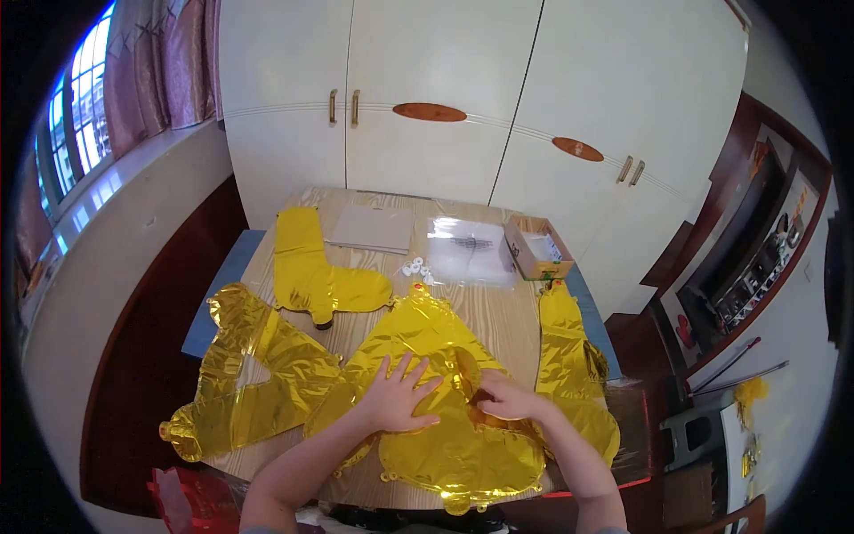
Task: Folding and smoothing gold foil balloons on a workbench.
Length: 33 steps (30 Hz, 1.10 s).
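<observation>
A large gold foil balloon (463, 458), flat and wrinkled, lies across the near middle of the table. My left hand (400, 398) rests open on it, fingers spread. To the right, my right hand (505, 398) has its fingers curled at a raised fold of the same foil; the fingertips are partly hidden. At the left lies another gold foil balloon (233, 416), touching the middle one. Beyond it is an L-shaped gold foil balloon (298, 254). A further gold foil balloon (562, 351) hangs partly over the table's right edge.
On the wood-grain table (498, 320), farther back, are a grey flat board (372, 228), several small white rings (415, 266), a clear plastic sheet (470, 252) and an open cardboard box (540, 249). White cabinets (427, 53) stand behind. A red bag (196, 500) is at the lower left.
</observation>
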### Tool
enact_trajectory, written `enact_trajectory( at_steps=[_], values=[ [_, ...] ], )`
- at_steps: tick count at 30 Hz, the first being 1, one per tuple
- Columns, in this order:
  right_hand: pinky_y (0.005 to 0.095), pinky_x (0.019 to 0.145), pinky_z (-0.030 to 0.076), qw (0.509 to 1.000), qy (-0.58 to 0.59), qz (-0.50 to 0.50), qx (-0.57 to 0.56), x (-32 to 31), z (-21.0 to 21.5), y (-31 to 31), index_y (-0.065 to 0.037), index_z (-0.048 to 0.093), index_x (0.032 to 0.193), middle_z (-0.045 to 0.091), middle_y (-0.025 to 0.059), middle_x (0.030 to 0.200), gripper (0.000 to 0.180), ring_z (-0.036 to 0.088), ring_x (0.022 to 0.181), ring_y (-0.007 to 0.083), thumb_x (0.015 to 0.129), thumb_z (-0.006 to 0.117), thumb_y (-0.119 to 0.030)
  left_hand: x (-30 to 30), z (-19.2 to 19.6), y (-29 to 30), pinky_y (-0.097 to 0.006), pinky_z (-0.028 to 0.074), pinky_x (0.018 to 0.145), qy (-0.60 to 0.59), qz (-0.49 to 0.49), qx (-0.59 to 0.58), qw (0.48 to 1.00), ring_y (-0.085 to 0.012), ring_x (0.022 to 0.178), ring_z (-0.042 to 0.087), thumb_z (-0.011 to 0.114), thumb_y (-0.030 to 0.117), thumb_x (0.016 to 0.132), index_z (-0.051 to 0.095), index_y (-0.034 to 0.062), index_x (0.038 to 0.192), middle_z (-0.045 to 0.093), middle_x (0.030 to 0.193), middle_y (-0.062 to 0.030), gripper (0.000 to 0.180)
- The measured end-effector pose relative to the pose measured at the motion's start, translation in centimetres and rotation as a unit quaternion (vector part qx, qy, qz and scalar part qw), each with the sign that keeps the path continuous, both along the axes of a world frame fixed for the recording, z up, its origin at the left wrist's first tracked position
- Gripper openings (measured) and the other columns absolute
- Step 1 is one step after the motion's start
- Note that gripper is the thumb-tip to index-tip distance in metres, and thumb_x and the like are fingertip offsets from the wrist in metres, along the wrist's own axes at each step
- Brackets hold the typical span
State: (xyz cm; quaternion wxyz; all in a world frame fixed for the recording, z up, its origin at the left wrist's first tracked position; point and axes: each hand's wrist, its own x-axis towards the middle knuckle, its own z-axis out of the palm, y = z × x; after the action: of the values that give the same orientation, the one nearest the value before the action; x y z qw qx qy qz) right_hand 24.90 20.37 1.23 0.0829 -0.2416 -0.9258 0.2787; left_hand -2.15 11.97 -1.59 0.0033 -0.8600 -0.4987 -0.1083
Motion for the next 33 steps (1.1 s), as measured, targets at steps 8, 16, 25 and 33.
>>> enact_trajectory(
  at_steps=[8,16,25,33],
  values=[
    [0.0399,0.102,0.042,0.992,0.064,-0.034,0.103,-1.6,-3.1,-0.5,-0.006,0.065,0.118,0.062,0.0074,0.126,0.032,0.053,0.121,0.0279,0.09,0.061,-0.02,-0.2,-0.2,0.1,-0.067,0.019,0.106,0.008,-0.005,0.013,1.0,-0.0461,0.136,0.029,0.046,0.072,0.083,0.056,0.0144,0.128,0.038,0.146,-0.022,0.074],
    [0.0432,0.107,0.036,0.987,-0.033,-0.069,0.144,-2.6,-2.8,0.7,-0.013,0.06,0.127,0.054,0.0048,0.137,0.055,0.042,0.132,0.0309,0.084,0.063,-0.048,-0.1,-0.1,-0.1,-0.067,0.016,0.108,-0.014,-0.004,0.009,1.0,-0.0457,0.137,0.028,0.046,0.071,0.083,0.053,0.0145,0.132,0.038,0.146,-0.0224,0.075],
    [0.0549,0.116,0.012,0.973,-0.191,-0.05,0.118,-3.1,-1.5,2.5,-0.014,0.023,0.151,0.019,0.0067,0.158,0.108,0.01,0.145,0.0407,0.07,0.059,-0.076,0.1,-0.1,0.2,-0.068,0.015,0.107,-0.002,-0.003,0.002,1.0,-0.0451,0.138,0.027,0.045,0.073,0.082,0.051,0.0154,0.134,0.035,0.148,-0.021,0.078],
    [0.0549,0.116,0.01,0.964,-0.233,-0.047,0.119,-3.4,-1.1,2.6,-0.012,0.017,0.152,0.014,0.0058,0.16,0.116,0.006,0.146,0.0388,0.067,0.061,-0.077,1.6,3.6,0.7,-0.055,0.029,0.108,-0.054,0.002,-0.02,0.998,-0.0357,0.133,0.039,0.051,0.047,0.092,0.054,0.0067,0.124,0.047,0.138,-0.0193,0.051]
  ],
)
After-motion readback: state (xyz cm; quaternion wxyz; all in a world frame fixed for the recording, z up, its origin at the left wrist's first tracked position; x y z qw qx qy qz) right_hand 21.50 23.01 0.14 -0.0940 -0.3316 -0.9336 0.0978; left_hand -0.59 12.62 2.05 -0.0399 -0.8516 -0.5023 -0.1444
